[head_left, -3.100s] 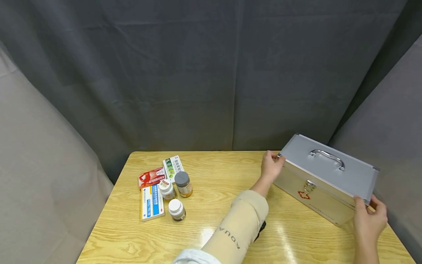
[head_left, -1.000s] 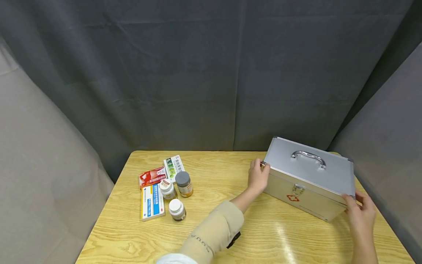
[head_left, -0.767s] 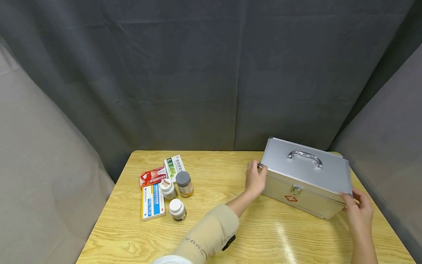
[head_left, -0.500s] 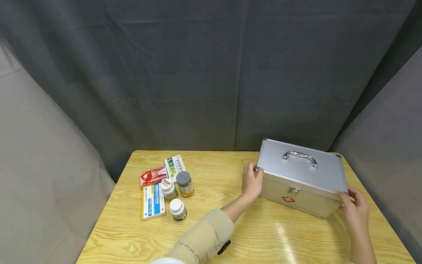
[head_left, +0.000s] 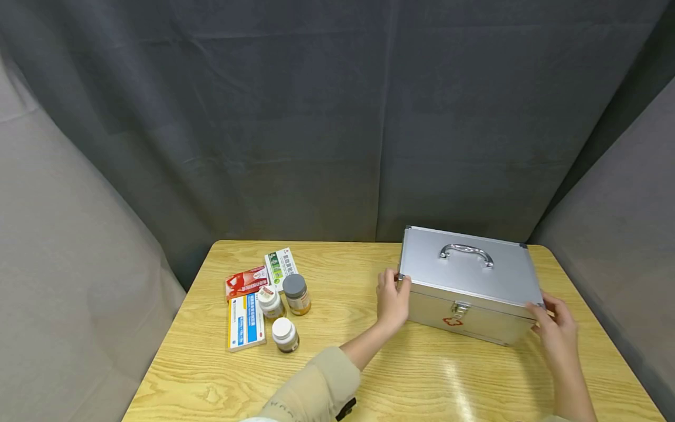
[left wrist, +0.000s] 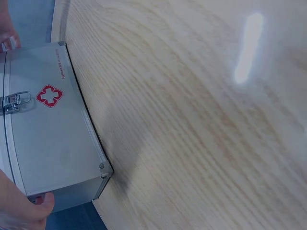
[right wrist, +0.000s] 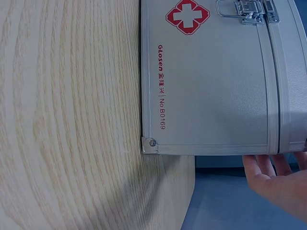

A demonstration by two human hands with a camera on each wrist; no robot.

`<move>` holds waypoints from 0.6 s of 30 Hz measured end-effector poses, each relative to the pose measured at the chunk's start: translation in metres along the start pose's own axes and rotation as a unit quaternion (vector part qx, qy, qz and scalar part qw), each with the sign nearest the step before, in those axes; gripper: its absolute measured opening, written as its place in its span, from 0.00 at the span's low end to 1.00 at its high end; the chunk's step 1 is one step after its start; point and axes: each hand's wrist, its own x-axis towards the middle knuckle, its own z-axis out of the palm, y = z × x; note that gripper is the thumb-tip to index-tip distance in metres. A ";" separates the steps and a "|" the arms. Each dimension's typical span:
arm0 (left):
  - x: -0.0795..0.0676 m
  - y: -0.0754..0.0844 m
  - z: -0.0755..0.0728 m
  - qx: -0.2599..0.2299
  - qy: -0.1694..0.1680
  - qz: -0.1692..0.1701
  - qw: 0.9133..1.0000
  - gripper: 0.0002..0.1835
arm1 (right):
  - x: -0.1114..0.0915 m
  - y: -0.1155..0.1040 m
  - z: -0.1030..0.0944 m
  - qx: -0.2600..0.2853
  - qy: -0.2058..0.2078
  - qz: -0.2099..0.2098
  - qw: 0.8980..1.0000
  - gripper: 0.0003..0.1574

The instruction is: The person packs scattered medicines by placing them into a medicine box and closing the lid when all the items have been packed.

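Note:
A silver first-aid box (head_left: 464, 266) with its lid down stands on the right part of the table. Its front bears a red cross emblem (right wrist: 187, 16) and a metal latch (head_left: 460, 309); a chrome handle (head_left: 466, 253) lies on the lid. My left hand (head_left: 392, 298) grips the box's left end near the front corner, thumb toward the front. At the opposite end, my right hand (head_left: 556, 328) holds the right front corner, its thumb by the lid edge and its fingers (right wrist: 265, 165) against the end wall. The far sides of the box are hidden.
On the table's (head_left: 337, 275) left lie a red medicine box (head_left: 245, 282), a green-and-white one (head_left: 279, 265) and a blue-and-white one (head_left: 246, 323). Beside them stand two white bottles (head_left: 285, 335) and a grey-capped bottle (head_left: 297, 295). Dark curtain (head_left: 290, 129) hangs behind.
Both hands have moved the first-aid box leftward across the table and turned it slightly, so its front faces me more squarely. The medicine boxes and bottles have stayed put.

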 end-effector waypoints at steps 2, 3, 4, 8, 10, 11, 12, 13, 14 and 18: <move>-0.002 -0.001 -0.003 -0.002 0.003 0.000 1.000 0.11 | -0.001 -0.001 0.002 0.004 -0.016 -0.013 1.000 0.29; -0.003 -0.001 -0.004 -0.004 0.005 -0.001 1.000 0.11 | -0.011 -0.019 0.008 0.004 -0.025 -0.008 1.000 0.28; -0.004 -0.002 -0.005 -0.007 0.009 0.000 1.000 0.11 | -0.012 -0.019 0.009 0.012 -0.030 -0.010 0.999 0.29; -0.008 -0.005 -0.010 -0.016 0.019 -0.005 1.000 0.11 | -0.012 -0.019 0.014 0.016 -0.041 -0.011 0.999 0.29; -0.011 -0.006 -0.013 -0.019 0.022 -0.006 1.000 0.11 | -0.002 -0.001 0.012 0.012 -0.046 -0.015 0.999 0.30; -0.012 -0.006 -0.014 -0.021 0.024 -0.005 0.999 0.11 | -0.002 -0.002 0.014 0.011 -0.049 -0.015 0.999 0.31; -0.013 -0.006 -0.016 -0.022 0.025 -0.005 0.999 0.12 | -0.002 -0.002 0.015 0.007 -0.051 -0.015 0.999 0.31; -0.014 -0.006 -0.018 -0.023 0.025 -0.004 0.999 0.12 | -0.002 -0.002 0.017 0.000 -0.052 -0.016 0.998 0.31; -0.015 -0.006 -0.019 -0.024 0.025 -0.005 0.999 0.11 | -0.002 -0.002 0.018 0.001 -0.054 -0.016 0.998 0.31; -0.019 -0.008 -0.025 -0.027 0.027 -0.003 0.999 0.11 | -0.001 -0.001 0.024 -0.009 -0.056 -0.018 0.998 0.31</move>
